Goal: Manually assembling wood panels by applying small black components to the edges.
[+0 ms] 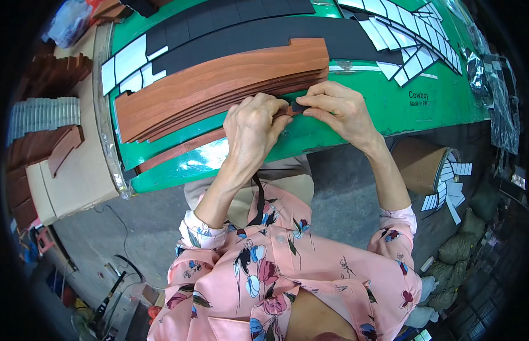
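Note:
My left hand (250, 122) is closed round the right end of a narrow reddish-brown wooden board (182, 150), which runs leftward along the near side of the green table (384, 116). Between the fingertips of my right hand (341, 111) is a small black pad (298, 107). The pad meets the board's end beside my left fingertips; whether it is stuck there I cannot tell. Just beyond both hands lies a stack of similar notched wooden boards (230, 71). Behind that stack are black pad sheets (241, 40) scored into pieces.
White backing sheets (125, 65) lie at the table's left end, with more gridded white sheets (409, 42) at the far right. A brown bin (415, 162) below the right edge holds white scraps. Stacked wooden parts (40, 148) and cardboard (77, 179) stand at left.

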A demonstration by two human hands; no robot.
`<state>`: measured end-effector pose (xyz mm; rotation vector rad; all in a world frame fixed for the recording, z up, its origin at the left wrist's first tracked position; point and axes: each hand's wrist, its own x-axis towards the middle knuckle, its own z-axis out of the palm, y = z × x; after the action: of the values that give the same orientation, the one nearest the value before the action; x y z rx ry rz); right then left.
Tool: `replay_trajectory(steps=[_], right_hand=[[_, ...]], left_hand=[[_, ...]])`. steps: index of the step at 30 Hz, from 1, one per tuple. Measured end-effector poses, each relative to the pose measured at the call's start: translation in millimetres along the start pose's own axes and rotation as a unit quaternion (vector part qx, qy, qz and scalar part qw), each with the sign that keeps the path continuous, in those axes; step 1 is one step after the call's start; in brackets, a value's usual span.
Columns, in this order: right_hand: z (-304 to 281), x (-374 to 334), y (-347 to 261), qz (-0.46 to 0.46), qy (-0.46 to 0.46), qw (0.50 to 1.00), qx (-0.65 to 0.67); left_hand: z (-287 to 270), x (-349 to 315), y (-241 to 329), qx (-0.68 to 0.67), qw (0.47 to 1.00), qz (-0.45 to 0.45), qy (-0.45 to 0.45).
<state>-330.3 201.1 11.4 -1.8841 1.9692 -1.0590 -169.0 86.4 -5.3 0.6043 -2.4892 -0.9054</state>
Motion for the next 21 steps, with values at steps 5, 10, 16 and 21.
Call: replay_trajectory(steps=[5,10,16,21], right_hand=[[0.3,1.9,0.6,-0.034,-0.01,0.999,-0.038],[0.5,3.0,1.8,-0.033,-0.005,0.998,-0.051],[3.3,2.2,0.4,-0.035,0.003,0.998,-0.057],[4.0,2.4,-1.5,-0.031,0.002,0.997,-0.065]], left_hand=[[0.3,0.4,-1.0,0.002,1.0,-0.006,-0.004],[0.8,-0.6,-2.0,-0.001,1.0,0.001,0.009],[0.8,-1.3,-1.7,0.002,1.0,0.003,0.015],[0.7,-2.0,-2.3,-0.001,1.0,0.001,0.011]])
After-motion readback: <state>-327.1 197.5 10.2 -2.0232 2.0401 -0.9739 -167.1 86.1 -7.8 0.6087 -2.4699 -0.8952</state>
